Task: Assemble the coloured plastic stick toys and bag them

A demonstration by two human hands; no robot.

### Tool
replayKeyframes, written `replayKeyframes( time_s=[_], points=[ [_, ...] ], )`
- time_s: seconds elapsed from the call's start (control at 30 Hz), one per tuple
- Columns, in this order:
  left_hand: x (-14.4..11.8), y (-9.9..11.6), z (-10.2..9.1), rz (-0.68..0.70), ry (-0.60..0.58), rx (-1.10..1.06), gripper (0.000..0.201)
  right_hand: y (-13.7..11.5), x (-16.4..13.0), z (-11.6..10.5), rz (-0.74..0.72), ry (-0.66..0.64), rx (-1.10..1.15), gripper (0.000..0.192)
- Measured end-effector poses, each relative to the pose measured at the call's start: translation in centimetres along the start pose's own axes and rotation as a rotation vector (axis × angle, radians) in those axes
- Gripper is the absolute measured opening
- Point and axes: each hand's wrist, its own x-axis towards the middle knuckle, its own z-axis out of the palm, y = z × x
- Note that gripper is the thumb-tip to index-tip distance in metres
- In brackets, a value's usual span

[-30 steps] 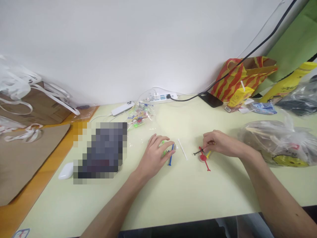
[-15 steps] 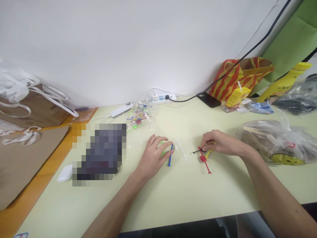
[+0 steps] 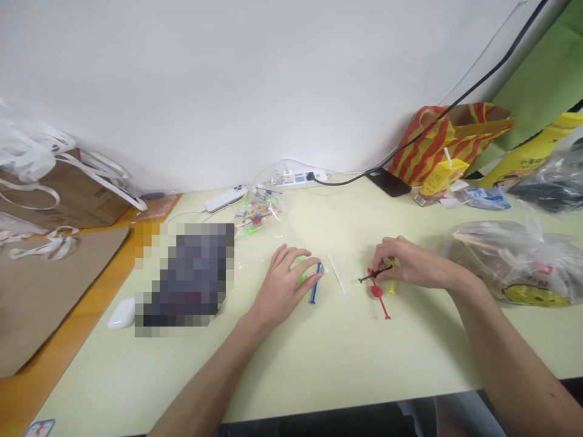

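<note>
Hands on coloured sticks [image 3: 377, 291], yellow carton [image 3: 438, 176], lettering unreadable

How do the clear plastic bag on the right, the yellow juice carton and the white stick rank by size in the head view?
1. clear plastic bag, clearly largest.
2. yellow juice carton, though it sits farther back.
3. white stick, thinnest, between left hand and right hand.

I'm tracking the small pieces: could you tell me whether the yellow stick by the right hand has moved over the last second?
Yes. The yellow stick has swung away from the red spinner piece, now standing clear to its right.
</note>
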Motion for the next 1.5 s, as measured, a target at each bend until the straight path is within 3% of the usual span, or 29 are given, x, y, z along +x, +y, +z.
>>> replayKeyframes(
  time_s=[0.2,0.43,0.57,0.7,0.87,1.17,1.4,1.5],
  points=[
    [0.0,0.0,0.1,-0.001,0.007,-0.002,0.023,0.1,-0.1,-0.3,0.000,0.003,-0.006,0.017],
    [-0.1,-0.1,0.0,0.000,0.001,0.002,0.023,0.0,-0.1,-0.5,-0.082,0.098,-0.027,0.021],
    [0.0,-0.1,0.1,0.005,0.004,0.004,0.023,0.5,0.2,-0.5,-0.160,0.241,-0.118,0.022],
    [0.0,-0.2,0.1,0.008,0.007,0.002,0.023,2.0,1.0,-0.1,-0.153,0.418,-0.253,0.022],
    [0.0,-0.2,0.2,0.013,0.007,0.002,0.023,3.6,2.3,0.8,-0.104,0.529,-0.358,0.022],
    [-0.1,-0.2,0.2,0.012,0.007,-0.003,0.022,4.7,3.7,1.7,0.011,0.484,-0.314,0.018],
    [-0.1,-0.1,0.2,0.010,0.020,0.005,0.022,4.1,3.4,1.7,-0.022,0.468,-0.289,0.020],
    [-0.1,-0.1,0.2,0.012,0.028,0.006,0.022,3.9,2.7,1.1,-0.030,0.517,-0.252,0.027]
  ],
)
